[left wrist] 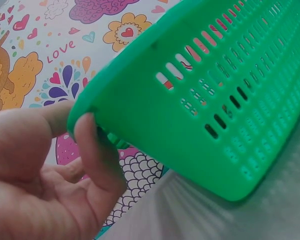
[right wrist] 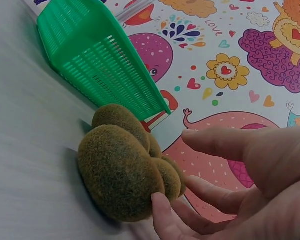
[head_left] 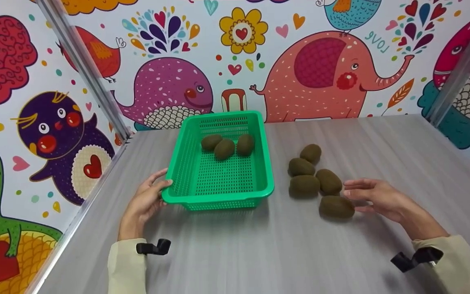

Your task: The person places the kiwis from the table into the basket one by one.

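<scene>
A green plastic basket (head_left: pixel 218 200) with slotted walls stands on the table, three brown kiwis (head_left: pixel 224 149) lying towards its far end. At its near left corner, my left hand (head_left: pixel 147 200) grips the rim between thumb and fingers; the left wrist view shows the hand (left wrist: pixel 55 170) at the rim's edge. Several more kiwis (head_left: pixel 303 186) lie in a loose cluster right of the basket. My right hand (head_left: pixel 382 200) is beside the nearest kiwi (head_left: pixel 336 207), fingers spread and holding nothing. In the right wrist view a fingertip appears to touch the large kiwi (right wrist: pixel 117 172).
The grey wood-grain table (head_left: pixel 235 253) extends around the basket and kiwis. Behind it stands a wall (head_left: pixel 243 81) printed with cartoon animals, with metal posts (head_left: pixel 92 77) at the corners. Black wrist mounts (head_left: pixel 153 247) sit on both sleeves.
</scene>
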The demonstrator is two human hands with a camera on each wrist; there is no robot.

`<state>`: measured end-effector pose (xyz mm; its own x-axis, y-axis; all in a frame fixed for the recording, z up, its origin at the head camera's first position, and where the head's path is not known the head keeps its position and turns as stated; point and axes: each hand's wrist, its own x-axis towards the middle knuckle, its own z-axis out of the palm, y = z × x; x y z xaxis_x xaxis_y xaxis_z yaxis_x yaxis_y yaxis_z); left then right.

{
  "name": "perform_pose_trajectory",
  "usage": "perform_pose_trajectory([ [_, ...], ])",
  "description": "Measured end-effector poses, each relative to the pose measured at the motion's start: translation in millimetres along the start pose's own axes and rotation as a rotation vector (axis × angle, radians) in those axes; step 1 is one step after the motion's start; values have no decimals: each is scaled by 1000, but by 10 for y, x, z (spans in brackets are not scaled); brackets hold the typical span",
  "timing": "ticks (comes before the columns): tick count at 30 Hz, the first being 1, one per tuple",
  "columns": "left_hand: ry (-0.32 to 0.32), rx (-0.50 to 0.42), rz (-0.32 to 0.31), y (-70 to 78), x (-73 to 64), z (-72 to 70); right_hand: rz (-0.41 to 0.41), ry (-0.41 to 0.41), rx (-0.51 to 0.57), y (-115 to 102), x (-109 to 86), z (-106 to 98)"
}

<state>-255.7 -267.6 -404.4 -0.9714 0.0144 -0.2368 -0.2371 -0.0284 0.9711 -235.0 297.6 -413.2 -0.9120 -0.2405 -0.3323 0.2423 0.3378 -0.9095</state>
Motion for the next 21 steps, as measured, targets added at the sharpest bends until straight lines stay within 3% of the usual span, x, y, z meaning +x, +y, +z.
perform_pose_trajectory([
  [9,-9,13,9,-6,-5,-11,16,-1,-32,78,34,47],
  [21,-15,2,3,-9,2,-8,41,-12,19,134,78,141],
])
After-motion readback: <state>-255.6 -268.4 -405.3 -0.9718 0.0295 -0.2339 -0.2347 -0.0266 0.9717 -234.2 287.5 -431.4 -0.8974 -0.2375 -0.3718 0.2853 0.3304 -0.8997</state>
